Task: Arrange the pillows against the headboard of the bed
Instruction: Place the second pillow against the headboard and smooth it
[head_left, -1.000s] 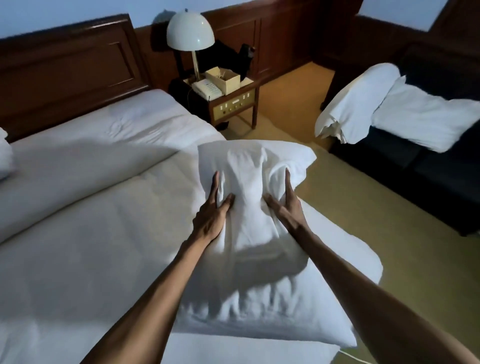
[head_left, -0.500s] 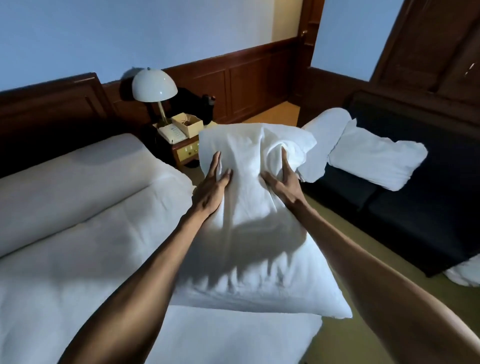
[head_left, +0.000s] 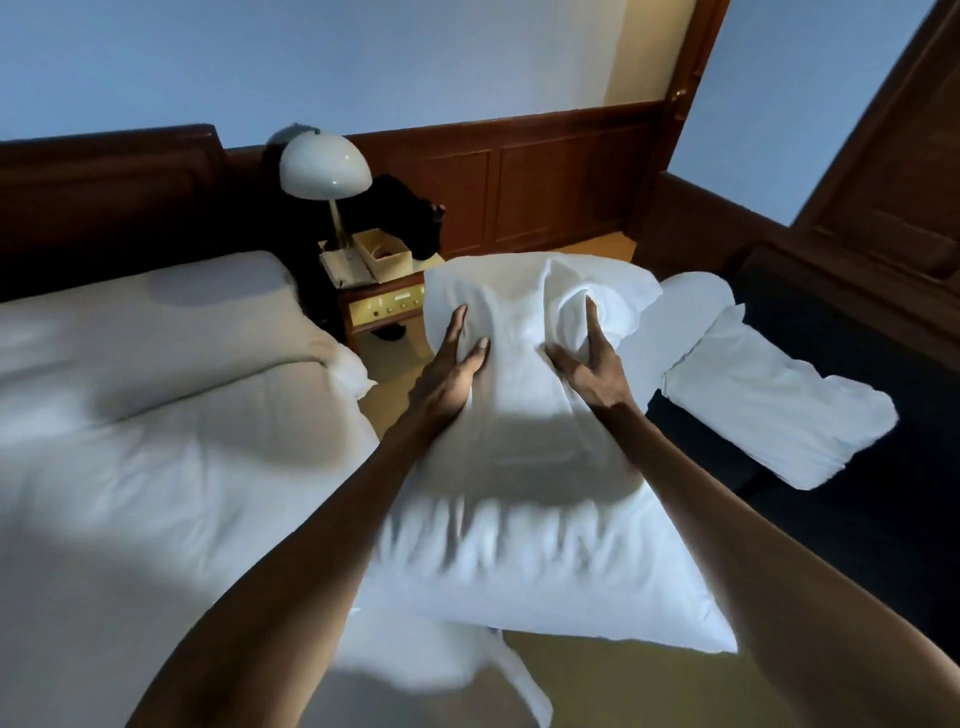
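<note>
A large white pillow (head_left: 524, 519) hangs in the air in front of me, lifted clear of the bed and over its right edge. My left hand (head_left: 449, 371) and my right hand (head_left: 589, 364) pinch the pillow's upper part from both sides, bunching the cloth between them. The bed (head_left: 130, 441), covered in white, lies to the left. Its dark wooden headboard (head_left: 104, 197) runs along the far left wall. Two more white pillows (head_left: 769, 405) lie on a dark sofa (head_left: 857, 519) at the right.
A bedside table (head_left: 379, 306) stands between bed and sofa, carrying a white dome lamp (head_left: 324, 166), a small open box (head_left: 387, 254) and a dark bag. Yellowish carpet (head_left: 649, 686) shows below the pillow. Wood panelling lines the walls.
The pillow has come up off the bed, held in both hands, and now hangs over the bed's right edge. My view has risen and turned right.
</note>
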